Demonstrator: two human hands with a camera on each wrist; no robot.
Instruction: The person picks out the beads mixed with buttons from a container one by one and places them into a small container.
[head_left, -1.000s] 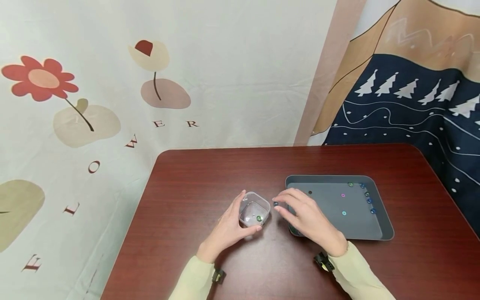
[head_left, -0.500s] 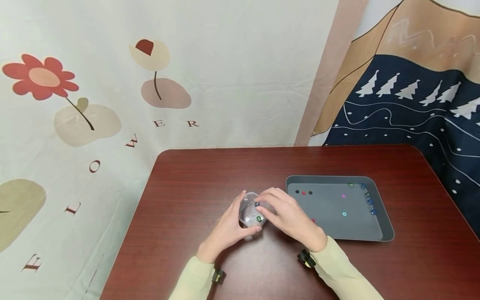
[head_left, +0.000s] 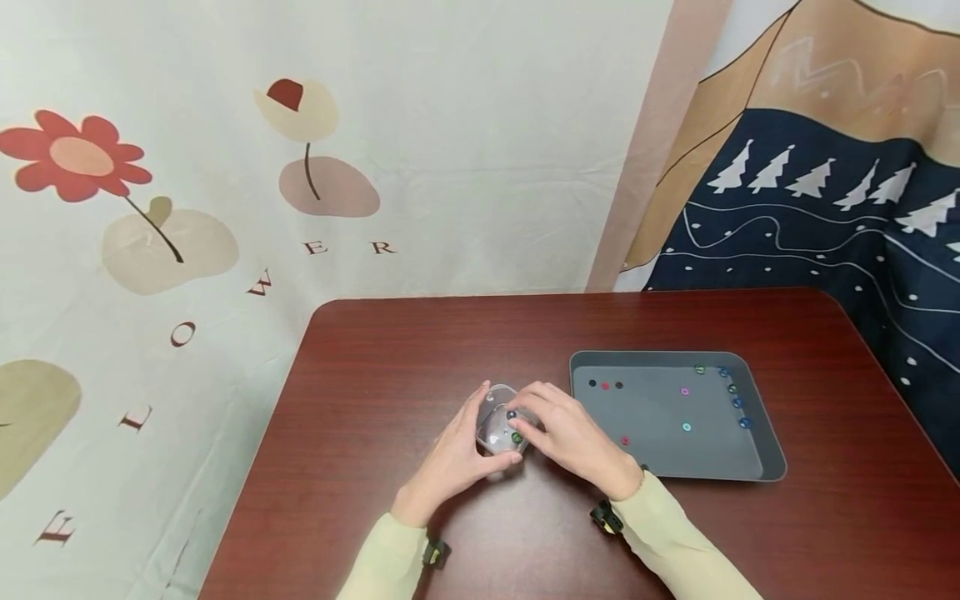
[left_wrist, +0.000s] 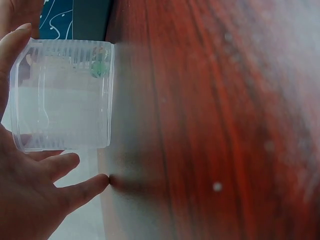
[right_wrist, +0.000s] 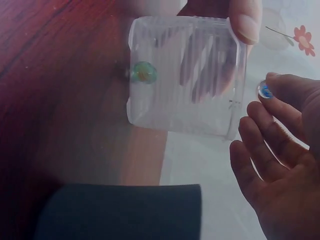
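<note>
My left hand point(head_left: 450, 458) holds a clear square plastic container point(head_left: 495, 429) by its sides, thumb on one side and fingers on the other. The container stands upright on the table, mouth up. Through its wall in the right wrist view, a green marble point(right_wrist: 144, 72) shows at the bottom. Just above the rim, my right hand point(head_left: 573, 437) pinches a clear marble with blue inside point(right_wrist: 265, 90) between thumb and index finger. The other fingers of that hand are close beside the rim.
A grey tray point(head_left: 720, 454) lies to the right on the brown table point(head_left: 420, 342). Blue marbles point(head_left: 737, 402) and green marbles point(head_left: 700, 368) line its right side. Small pink, cyan, red and black pieces point(head_left: 684, 391) are scattered in it. A patterned curtain point(head_left: 480, 167) hangs behind.
My right hand has moved left from the tray's near-left edge to over the container, carrying the blue marble, then dipped slightly lower. The left hand and container have stayed put.
</note>
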